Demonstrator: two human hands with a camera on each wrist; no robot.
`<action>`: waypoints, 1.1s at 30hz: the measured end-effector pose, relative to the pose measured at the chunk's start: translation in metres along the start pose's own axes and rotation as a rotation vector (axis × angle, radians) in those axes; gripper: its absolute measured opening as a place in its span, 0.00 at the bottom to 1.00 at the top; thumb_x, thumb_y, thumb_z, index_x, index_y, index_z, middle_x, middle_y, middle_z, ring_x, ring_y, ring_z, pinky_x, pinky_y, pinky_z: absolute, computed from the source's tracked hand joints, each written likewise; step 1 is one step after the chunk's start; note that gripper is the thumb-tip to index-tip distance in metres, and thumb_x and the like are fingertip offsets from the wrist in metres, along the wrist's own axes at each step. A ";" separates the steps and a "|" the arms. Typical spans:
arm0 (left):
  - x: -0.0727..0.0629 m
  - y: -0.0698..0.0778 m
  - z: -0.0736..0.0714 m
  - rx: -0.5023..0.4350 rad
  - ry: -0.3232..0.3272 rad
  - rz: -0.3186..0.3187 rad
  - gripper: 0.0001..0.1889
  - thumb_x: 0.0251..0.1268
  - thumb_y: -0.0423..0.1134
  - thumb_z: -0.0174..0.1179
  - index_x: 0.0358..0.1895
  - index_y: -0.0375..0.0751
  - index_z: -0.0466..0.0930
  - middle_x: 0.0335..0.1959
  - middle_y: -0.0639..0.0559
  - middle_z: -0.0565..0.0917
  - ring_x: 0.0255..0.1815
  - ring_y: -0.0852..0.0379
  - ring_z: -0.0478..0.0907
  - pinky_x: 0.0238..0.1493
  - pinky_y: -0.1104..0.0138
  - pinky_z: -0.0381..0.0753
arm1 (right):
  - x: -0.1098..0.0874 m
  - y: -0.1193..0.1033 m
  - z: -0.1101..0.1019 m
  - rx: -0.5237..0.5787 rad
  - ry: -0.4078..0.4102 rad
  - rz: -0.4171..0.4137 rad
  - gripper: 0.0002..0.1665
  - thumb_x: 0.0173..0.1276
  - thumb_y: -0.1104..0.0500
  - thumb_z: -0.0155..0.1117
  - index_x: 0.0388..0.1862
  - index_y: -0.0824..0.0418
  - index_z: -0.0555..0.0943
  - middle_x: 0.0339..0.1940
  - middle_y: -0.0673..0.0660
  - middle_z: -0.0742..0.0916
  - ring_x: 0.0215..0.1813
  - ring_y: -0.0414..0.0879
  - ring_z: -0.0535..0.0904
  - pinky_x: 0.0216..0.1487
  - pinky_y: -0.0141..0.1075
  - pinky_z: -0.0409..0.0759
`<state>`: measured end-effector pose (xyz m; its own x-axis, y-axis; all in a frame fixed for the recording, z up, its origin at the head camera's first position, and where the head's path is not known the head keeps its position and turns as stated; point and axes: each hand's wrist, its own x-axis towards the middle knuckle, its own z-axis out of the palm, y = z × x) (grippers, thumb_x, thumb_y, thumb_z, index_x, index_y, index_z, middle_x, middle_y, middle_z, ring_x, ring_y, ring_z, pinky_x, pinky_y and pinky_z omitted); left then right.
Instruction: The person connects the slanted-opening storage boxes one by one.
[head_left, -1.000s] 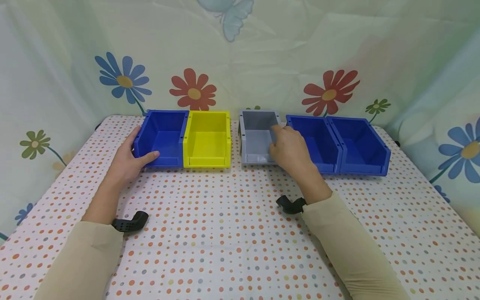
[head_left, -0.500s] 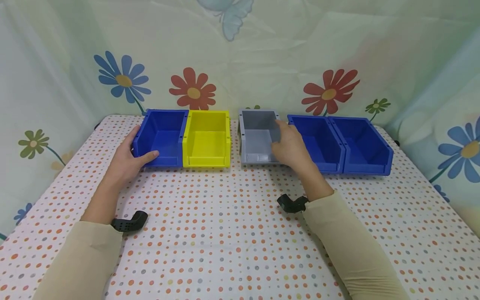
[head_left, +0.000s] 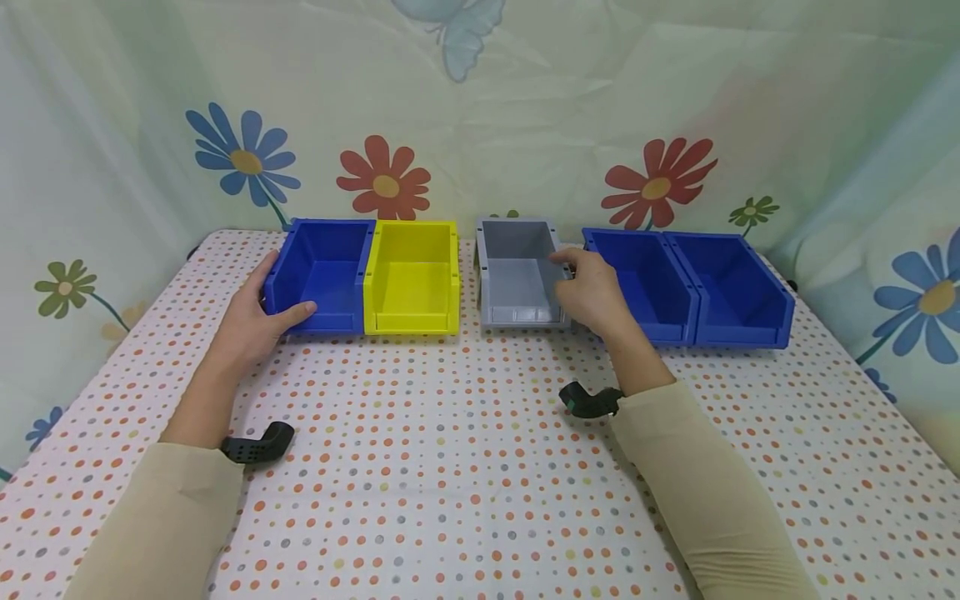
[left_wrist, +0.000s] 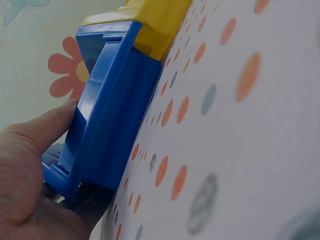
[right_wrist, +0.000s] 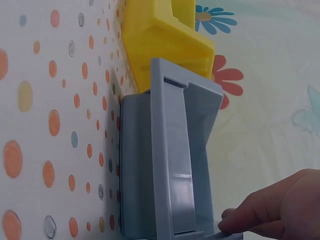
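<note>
My left hand (head_left: 255, 317) grips the outer left side of a blue storage bin (head_left: 322, 321), its thumb over the front wall. The left wrist view shows this hand (left_wrist: 30, 175) at the bin's edge, the other fingers partly hidden under and behind it. A yellow storage bin (head_left: 412, 323) stands tight against the blue one. My right hand (head_left: 596, 292) pinches the right wall of a grey storage bin (head_left: 521, 315), fingertips at its rim in the right wrist view. Behind that hand, two more blue storage bins (head_left: 645, 287) stand side by side; some fingers are hidden there.
A dotted cloth (head_left: 420, 467) covers the table. A narrow gap separates the yellow and grey bins. Behind the row hangs a flowered curtain (head_left: 510, 108). A black wrist mount (head_left: 258, 446) sticks out from each sleeve.
The two right-hand blue bins have slid a little to the right, away from the grey bin. My right hand has shifted slightly right too. The left hand and its bin stay put.
</note>
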<state>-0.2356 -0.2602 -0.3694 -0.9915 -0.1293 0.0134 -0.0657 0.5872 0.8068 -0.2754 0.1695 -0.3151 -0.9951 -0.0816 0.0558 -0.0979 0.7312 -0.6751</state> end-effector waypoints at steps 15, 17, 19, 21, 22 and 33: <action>0.002 0.001 0.000 0.006 -0.001 0.005 0.54 0.70 0.57 0.65 0.86 0.62 0.32 0.87 0.39 0.43 0.84 0.28 0.44 0.78 0.31 0.53 | -0.004 -0.003 -0.004 0.036 0.069 0.004 0.31 0.72 0.69 0.52 0.74 0.62 0.74 0.69 0.69 0.78 0.44 0.54 0.74 0.42 0.42 0.74; 0.002 0.001 0.000 0.006 0.000 0.004 0.54 0.71 0.56 0.65 0.86 0.62 0.32 0.87 0.39 0.42 0.85 0.28 0.44 0.78 0.31 0.53 | -0.005 -0.004 -0.006 0.045 0.081 0.000 0.31 0.72 0.69 0.52 0.74 0.62 0.74 0.66 0.68 0.79 0.37 0.52 0.71 0.37 0.40 0.72; 0.001 0.000 0.000 0.008 0.002 0.003 0.54 0.71 0.56 0.65 0.86 0.62 0.32 0.87 0.39 0.42 0.85 0.28 0.44 0.78 0.31 0.53 | -0.005 -0.004 -0.007 0.049 0.094 -0.008 0.31 0.72 0.69 0.52 0.74 0.61 0.75 0.64 0.68 0.80 0.36 0.52 0.71 0.35 0.38 0.71; 0.001 0.000 0.000 0.010 0.002 -0.002 0.54 0.72 0.55 0.65 0.86 0.62 0.32 0.87 0.39 0.42 0.85 0.28 0.43 0.78 0.31 0.52 | -0.005 -0.005 -0.008 0.057 0.110 -0.018 0.31 0.71 0.69 0.52 0.73 0.62 0.76 0.63 0.68 0.80 0.39 0.52 0.72 0.36 0.39 0.71; 0.000 0.000 0.000 0.010 0.002 -0.004 0.53 0.72 0.55 0.65 0.86 0.62 0.31 0.87 0.39 0.42 0.85 0.28 0.43 0.78 0.31 0.52 | -0.005 -0.005 -0.008 0.062 0.117 -0.021 0.31 0.71 0.69 0.53 0.73 0.62 0.76 0.62 0.68 0.81 0.40 0.53 0.73 0.37 0.39 0.72; 0.001 -0.002 0.000 0.014 0.004 0.006 0.54 0.72 0.57 0.64 0.86 0.62 0.31 0.87 0.39 0.42 0.84 0.28 0.44 0.78 0.31 0.53 | -0.005 -0.004 -0.014 0.168 0.136 -0.050 0.31 0.71 0.68 0.53 0.73 0.59 0.77 0.71 0.65 0.78 0.59 0.56 0.74 0.34 0.34 0.71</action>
<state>-0.2368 -0.2615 -0.3707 -0.9915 -0.1288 0.0206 -0.0613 0.5991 0.7983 -0.2704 0.1761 -0.3026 -0.9830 -0.0146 0.1828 -0.1543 0.6046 -0.7815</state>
